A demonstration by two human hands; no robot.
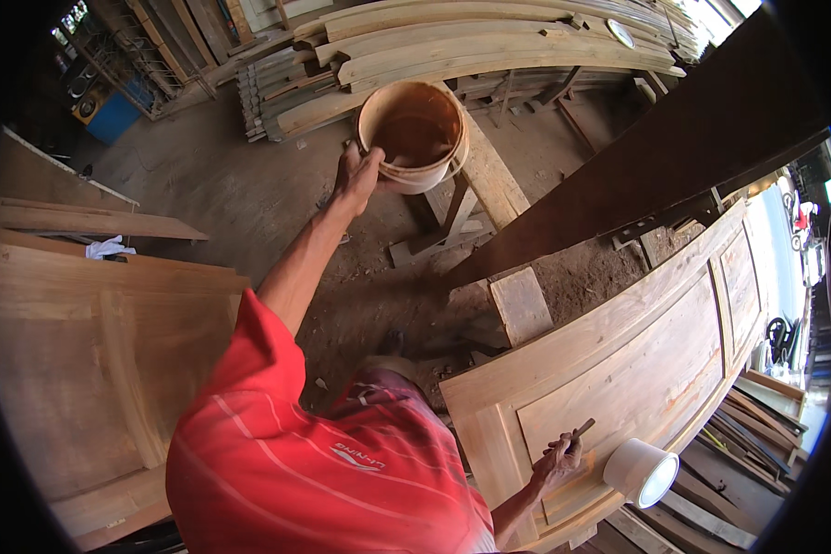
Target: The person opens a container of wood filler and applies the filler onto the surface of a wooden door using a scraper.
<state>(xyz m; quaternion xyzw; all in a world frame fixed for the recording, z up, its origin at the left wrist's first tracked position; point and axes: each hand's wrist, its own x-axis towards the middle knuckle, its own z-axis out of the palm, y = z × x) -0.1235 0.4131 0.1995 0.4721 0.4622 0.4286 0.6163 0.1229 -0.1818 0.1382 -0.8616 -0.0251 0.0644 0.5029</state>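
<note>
My left hand [363,175] is stretched far forward, fingers closed on the rim of a white bucket [420,177]. Its mouth faces me, and reddish-brown stain coats the inside; how much liquid it holds I cannot tell. My right hand [557,460] is low on the right, over a panelled wooden door [609,379]. It grips a short wooden-handled tool [584,427]; the tool's working end is hidden, so its kind is unclear. Just right of that hand, a smaller white tub [630,469] rests on the door.
A second panelled door [55,342] lies at the left. A dark wooden plank [656,166] slants across the upper right. Long boards [415,55] are stacked at the back, behind a trestle beam [489,175]. Timber strips [748,434] lie beyond the right door.
</note>
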